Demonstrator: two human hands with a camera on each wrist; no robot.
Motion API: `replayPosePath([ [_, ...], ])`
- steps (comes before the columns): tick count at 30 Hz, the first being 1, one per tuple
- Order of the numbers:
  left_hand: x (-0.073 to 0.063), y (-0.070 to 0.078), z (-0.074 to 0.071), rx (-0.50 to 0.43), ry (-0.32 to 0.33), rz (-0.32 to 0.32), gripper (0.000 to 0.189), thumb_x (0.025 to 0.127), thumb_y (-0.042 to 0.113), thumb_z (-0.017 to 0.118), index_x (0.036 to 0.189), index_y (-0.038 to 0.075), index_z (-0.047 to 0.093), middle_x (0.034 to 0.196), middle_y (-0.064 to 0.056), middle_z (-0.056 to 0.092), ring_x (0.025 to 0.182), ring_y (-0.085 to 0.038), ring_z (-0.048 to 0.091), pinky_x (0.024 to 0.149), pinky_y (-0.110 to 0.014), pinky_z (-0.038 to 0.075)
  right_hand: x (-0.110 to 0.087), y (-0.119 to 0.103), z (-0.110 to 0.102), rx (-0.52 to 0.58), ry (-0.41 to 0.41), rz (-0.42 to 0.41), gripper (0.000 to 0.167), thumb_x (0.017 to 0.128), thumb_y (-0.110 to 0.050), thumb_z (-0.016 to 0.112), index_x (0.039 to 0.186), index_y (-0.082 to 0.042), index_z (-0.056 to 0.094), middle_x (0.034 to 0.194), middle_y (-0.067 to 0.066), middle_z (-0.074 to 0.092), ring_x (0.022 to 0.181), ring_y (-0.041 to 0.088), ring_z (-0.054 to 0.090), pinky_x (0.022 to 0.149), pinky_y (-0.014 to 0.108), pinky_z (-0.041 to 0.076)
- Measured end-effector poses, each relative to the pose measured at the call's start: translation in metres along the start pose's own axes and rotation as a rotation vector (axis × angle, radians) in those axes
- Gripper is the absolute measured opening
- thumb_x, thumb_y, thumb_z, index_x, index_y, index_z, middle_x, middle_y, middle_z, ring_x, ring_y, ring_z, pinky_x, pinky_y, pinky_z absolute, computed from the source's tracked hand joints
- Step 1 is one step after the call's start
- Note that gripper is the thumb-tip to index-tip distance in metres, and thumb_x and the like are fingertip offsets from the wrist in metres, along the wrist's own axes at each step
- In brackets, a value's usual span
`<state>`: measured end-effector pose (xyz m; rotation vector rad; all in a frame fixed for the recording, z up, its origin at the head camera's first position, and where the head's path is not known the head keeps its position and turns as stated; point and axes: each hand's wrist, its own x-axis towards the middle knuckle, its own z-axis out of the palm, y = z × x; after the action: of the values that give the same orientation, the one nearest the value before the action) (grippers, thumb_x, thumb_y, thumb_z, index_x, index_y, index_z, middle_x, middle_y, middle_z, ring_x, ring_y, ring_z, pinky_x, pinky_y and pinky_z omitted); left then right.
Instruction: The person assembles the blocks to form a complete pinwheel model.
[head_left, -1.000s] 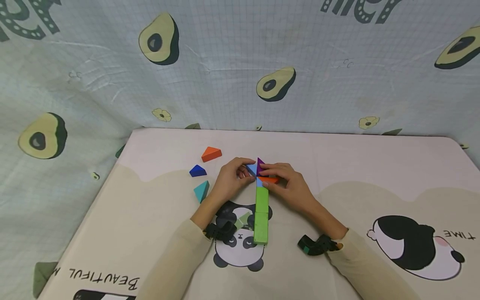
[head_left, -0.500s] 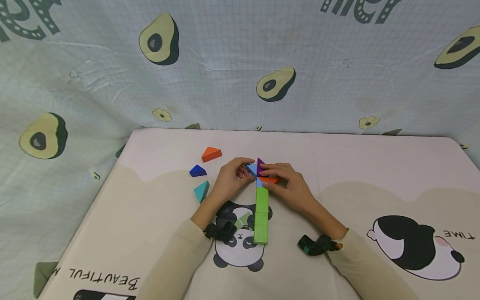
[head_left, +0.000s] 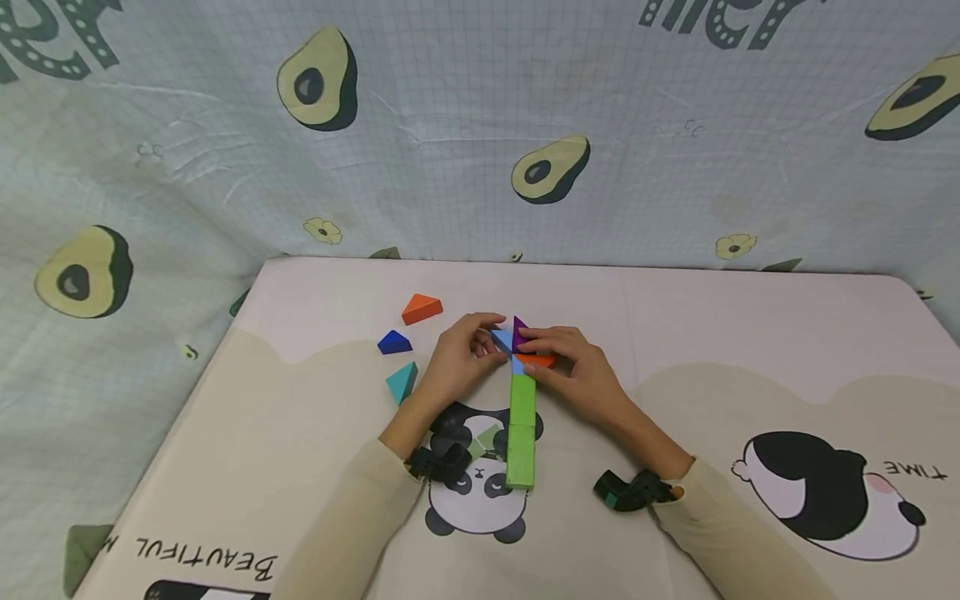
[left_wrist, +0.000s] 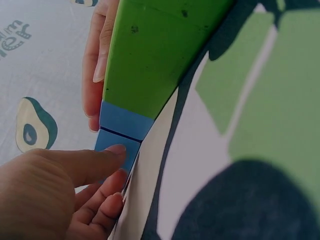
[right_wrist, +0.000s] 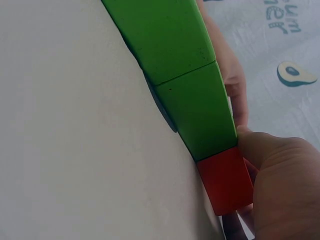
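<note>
In the head view, two green blocks (head_left: 522, 400) lie end to end in a column on the table. At its far end several triangular blocks meet: a light blue triangular block (head_left: 502, 340), another light blue one (head_left: 517, 367), a purple triangular block (head_left: 518, 328) and an orange triangular block (head_left: 540, 361). My left hand (head_left: 463, 358) pinches the left light blue block, its thumb on the blue face (left_wrist: 116, 142) in the left wrist view. My right hand (head_left: 581, 371) holds the purple and orange blocks between fingers and thumb. Its fingers partly hide both.
Left of my left hand lie a loose orange triangular block (head_left: 422, 309), a dark blue one (head_left: 394, 342) and a teal one (head_left: 402, 382). The cloth-covered table (head_left: 675, 333) has printed pandas. A patterned curtain (head_left: 450, 100) hangs behind its far edge.
</note>
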<state>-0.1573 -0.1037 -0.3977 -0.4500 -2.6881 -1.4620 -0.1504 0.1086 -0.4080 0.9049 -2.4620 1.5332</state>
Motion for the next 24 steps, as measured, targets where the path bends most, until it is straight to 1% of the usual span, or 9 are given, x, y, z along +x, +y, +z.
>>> replayPosePath([
  [5, 0.0, 0.004, -0.004, 0.024, 0.036, -0.017, 0.051, 0.08, 0.001, 0.074, 0.128, 0.007, 0.057, 0.108, -0.01, 0.057, 0.075, -0.018, 0.053, 0.068, -0.027, 0.046, -0.001, 0.0, -0.001, -0.008, -0.002, -0.003, 0.031, 0.085, -0.012, 0.074, 0.116, -0.017, 0.07, 0.13, -0.001, 0.059, 0.122, 0.016, 0.046, 0.102, 0.035, 0.034],
  [8, 0.0, 0.008, -0.011, 0.035, 0.052, -0.015, 0.05, 0.082, 0.001, 0.071, 0.13, 0.007, 0.055, 0.112, -0.012, 0.054, 0.077, -0.019, 0.053, 0.068, -0.027, 0.046, 0.0, 0.0, -0.001, -0.018, -0.003, 0.003, 0.031, 0.085, -0.013, 0.074, 0.115, -0.017, 0.07, 0.129, -0.002, 0.059, 0.121, 0.016, 0.046, 0.102, 0.036, 0.034],
  [10, 0.0, 0.01, -0.019, 0.032, 0.073, 0.007, 0.047, 0.085, -0.001, 0.067, 0.13, 0.006, 0.054, 0.116, -0.013, 0.054, 0.08, -0.019, 0.054, 0.068, -0.027, 0.045, 0.0, 0.0, 0.0, -0.016, -0.005, 0.007, 0.031, 0.085, -0.014, 0.073, 0.116, -0.018, 0.07, 0.13, -0.003, 0.058, 0.121, 0.015, 0.046, 0.102, 0.037, 0.034],
  [13, 0.001, 0.013, -0.034, 0.029, 0.128, 0.036, 0.041, 0.087, -0.003, 0.061, 0.127, 0.004, 0.055, 0.12, -0.012, 0.054, 0.083, -0.02, 0.054, 0.068, -0.029, 0.043, 0.0, 0.0, 0.001, -0.007, -0.009, 0.013, 0.031, 0.086, -0.015, 0.073, 0.116, -0.018, 0.07, 0.13, -0.004, 0.058, 0.122, 0.015, 0.045, 0.102, 0.038, 0.033],
  [15, 0.002, 0.013, -0.044, 0.028, 0.17, 0.042, 0.038, 0.087, -0.004, 0.06, 0.124, 0.003, 0.057, 0.118, -0.014, 0.055, 0.084, -0.023, 0.054, 0.068, -0.032, 0.042, 0.0, 0.001, 0.002, 0.003, -0.01, 0.015, 0.031, 0.086, -0.014, 0.073, 0.116, -0.018, 0.07, 0.13, -0.003, 0.058, 0.123, 0.016, 0.045, 0.102, 0.038, 0.033],
  [17, 0.003, 0.011, -0.055, 0.051, 0.199, 0.033, 0.035, 0.087, -0.003, 0.061, 0.122, 0.002, 0.059, 0.117, -0.015, 0.055, 0.087, -0.026, 0.053, 0.071, -0.036, 0.043, -0.001, 0.0, 0.002, 0.012, -0.005, 0.019, 0.031, 0.086, -0.012, 0.073, 0.116, -0.016, 0.07, 0.13, -0.002, 0.058, 0.123, 0.018, 0.045, 0.102, 0.039, 0.033],
  [20, 0.005, 0.009, -0.068, 0.141, 0.202, -0.007, 0.034, 0.087, 0.001, 0.065, 0.12, 0.001, 0.06, 0.118, -0.019, 0.054, 0.095, -0.032, 0.051, 0.082, -0.043, 0.041, -0.001, -0.015, -0.001, 0.013, -0.005, 0.025, 0.03, 0.084, -0.005, 0.072, 0.114, -0.008, 0.07, 0.129, 0.008, 0.059, 0.122, 0.026, 0.045, 0.102, 0.038, 0.032],
  [22, 0.008, 0.007, -0.077, 0.231, 0.178, -0.052, 0.035, 0.087, 0.004, 0.067, 0.122, 0.001, 0.06, 0.121, -0.021, 0.052, 0.103, -0.036, 0.048, 0.088, -0.049, 0.037, 0.0, -0.027, -0.003, 0.014, -0.005, 0.026, 0.029, 0.084, -0.001, 0.072, 0.113, -0.003, 0.069, 0.127, 0.013, 0.059, 0.121, 0.031, 0.046, 0.102, 0.037, 0.032],
  [24, 0.011, 0.006, -0.084, 0.318, 0.135, -0.099, 0.038, 0.087, 0.007, 0.069, 0.123, 0.002, 0.059, 0.123, -0.023, 0.051, 0.107, -0.038, 0.045, 0.088, -0.052, 0.033, 0.001, -0.037, -0.006, 0.01, -0.009, 0.028, 0.028, 0.083, 0.002, 0.071, 0.112, 0.0, 0.068, 0.126, 0.017, 0.059, 0.12, 0.034, 0.046, 0.102, 0.036, 0.033],
])
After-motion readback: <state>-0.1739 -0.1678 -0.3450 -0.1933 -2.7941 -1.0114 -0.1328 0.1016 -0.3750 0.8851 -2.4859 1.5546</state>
